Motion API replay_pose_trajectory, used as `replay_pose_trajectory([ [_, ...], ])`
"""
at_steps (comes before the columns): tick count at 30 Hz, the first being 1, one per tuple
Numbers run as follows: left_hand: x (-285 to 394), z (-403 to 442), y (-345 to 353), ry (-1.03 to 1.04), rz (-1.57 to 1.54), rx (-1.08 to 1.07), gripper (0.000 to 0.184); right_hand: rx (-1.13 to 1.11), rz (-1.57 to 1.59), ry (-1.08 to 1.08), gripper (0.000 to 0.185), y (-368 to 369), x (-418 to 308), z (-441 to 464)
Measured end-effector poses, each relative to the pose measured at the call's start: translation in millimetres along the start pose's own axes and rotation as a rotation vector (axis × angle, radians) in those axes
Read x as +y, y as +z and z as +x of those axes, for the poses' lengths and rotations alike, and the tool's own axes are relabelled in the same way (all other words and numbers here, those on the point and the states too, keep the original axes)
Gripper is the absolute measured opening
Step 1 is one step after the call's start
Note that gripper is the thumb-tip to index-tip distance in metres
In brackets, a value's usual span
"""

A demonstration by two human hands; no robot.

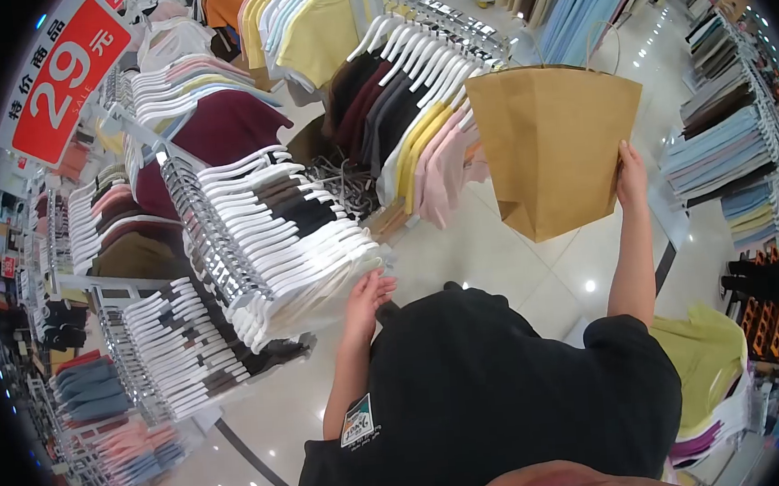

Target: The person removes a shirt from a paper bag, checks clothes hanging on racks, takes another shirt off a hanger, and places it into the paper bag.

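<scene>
A large brown paper bag [559,145] with thin handles hangs upright in front of me on the right. My right hand [630,172] grips its right edge, fingers closed on the paper. Lower and to the left, my left hand [373,298] is empty, palm partly up with its fingers apart. It is beside the front end of a rack of white garments [345,255] on white hangers. Whether its fingertips touch the cloth I cannot tell.
Metal rails [203,220] with many hangers stand at the left. Dark, yellow and pink clothes [428,150] hang behind the bag. A red and white price sign [66,80] is at the upper left. Green garments [700,357] hang at my right, near more racks.
</scene>
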State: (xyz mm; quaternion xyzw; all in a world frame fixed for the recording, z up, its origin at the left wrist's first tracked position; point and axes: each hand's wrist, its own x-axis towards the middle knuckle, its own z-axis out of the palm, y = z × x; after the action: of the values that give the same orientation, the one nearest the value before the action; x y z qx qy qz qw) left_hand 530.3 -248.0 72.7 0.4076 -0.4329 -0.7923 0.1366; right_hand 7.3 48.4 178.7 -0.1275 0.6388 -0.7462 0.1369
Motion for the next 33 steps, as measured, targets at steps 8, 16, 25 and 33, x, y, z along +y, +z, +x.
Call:
replay_pose_trajectory([
  [8, -10.6, 5.4, 53.7, -0.034, -0.074, 0.093, 0.045, -0.162, -0.104, 0.155, 0.032, -7.3, 25.8, 57.0],
  [16, -33.2, -7.7, 97.1, -0.033, -0.13, 0.159, 0.044, -0.294, -0.038, 0.173, 0.031, -23.1, 35.7, 104.1],
  [25, -33.8, -21.2, 120.7, -0.034, -0.105, 0.205, 0.042, -0.369, -0.05, 0.101, 0.028, -17.3, 15.0, 93.5],
  [33, -39.9, -15.3, 124.3, -0.061, -0.065, 0.169, 0.043, -0.361, -0.008, 0.081, 0.027, -22.7, 8.6, 108.3],
])
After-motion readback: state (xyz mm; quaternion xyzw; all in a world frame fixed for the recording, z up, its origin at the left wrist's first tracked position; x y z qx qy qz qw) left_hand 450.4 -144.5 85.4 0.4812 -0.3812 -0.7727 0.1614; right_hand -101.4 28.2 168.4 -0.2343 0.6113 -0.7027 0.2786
